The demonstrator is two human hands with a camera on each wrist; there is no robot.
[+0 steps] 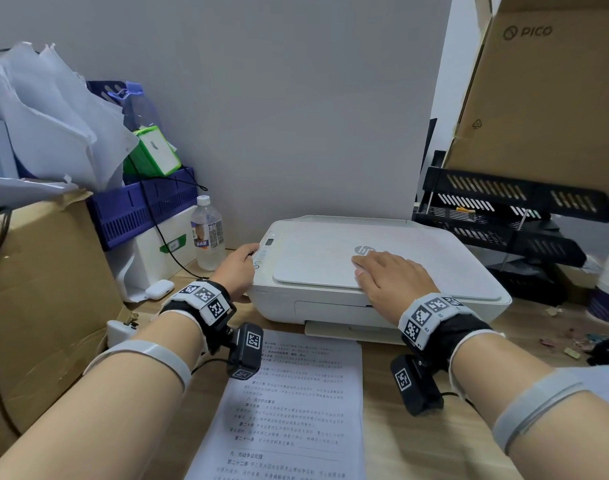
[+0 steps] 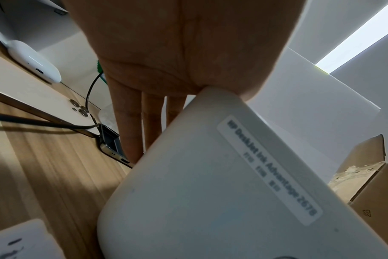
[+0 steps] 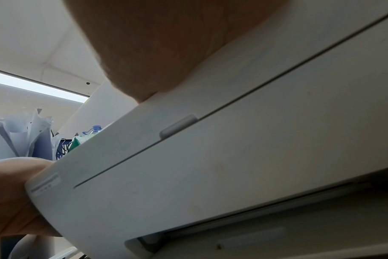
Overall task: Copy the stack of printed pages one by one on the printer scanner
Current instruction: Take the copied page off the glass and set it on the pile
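A white HP printer (image 1: 434, 265) stands on the wooden desk with its scanner lid (image 1: 313, 265) down. My right hand (image 1: 389, 277) lies flat on the lid beside the logo; in the right wrist view its palm (image 3: 166, 43) rests on the printer's top front edge (image 3: 233, 157). My left hand (image 1: 239, 268) sits at the printer's front left corner, thumb near the control panel. Its straight fingers (image 2: 131, 122) run down the printer's left side (image 2: 210, 192). A stack of printed pages (image 1: 296, 403) lies face up on the desk in front of the printer.
A water bottle (image 1: 208, 233), a white earbuds case (image 1: 159, 289) and a blue basket (image 1: 140, 206) crowd the left, next to a cardboard box (image 1: 43, 289). Black paper trays (image 1: 503, 209) and a PICO carton (image 1: 545, 98) stand at the right. A phone (image 2: 55, 108) lies left of the printer.
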